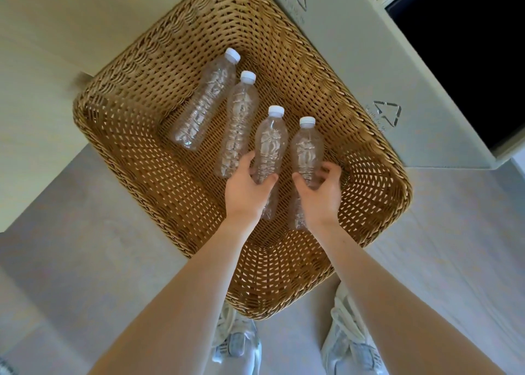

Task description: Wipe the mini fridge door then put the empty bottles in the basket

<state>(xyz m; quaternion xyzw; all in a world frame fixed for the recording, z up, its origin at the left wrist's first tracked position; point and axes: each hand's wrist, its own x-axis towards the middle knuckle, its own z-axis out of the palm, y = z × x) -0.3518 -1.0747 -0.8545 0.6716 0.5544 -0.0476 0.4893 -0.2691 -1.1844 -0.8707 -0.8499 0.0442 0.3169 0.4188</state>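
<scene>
**Four bottles in the wicker basket, both hands on the nearest two**

I am looking straight down into a wide wicker basket (119, 124) that sits on the pale floor (85, 246). My left hand (246, 195) has its grip closed around the lower body of a clear plastic bottle (269, 144) with a white cap; thumb on one side, fingers curled around the other. My right hand (322, 197) grips a second capped bottle (306, 147) the same way, low on its body. These two bottles lie just beside each other, caps pointing away from me, and I cannot tell whether they rest on the basket's woven bottom or hang slightly above it.

Two more empty bottles lie free on the basket floor to the left: one (238, 124) next to my left hand, another (203, 104) farther off. A white cabinet (397, 76) with a dark opening stands against the basket's far right rim. My white sneakers (350, 343) show below.
</scene>
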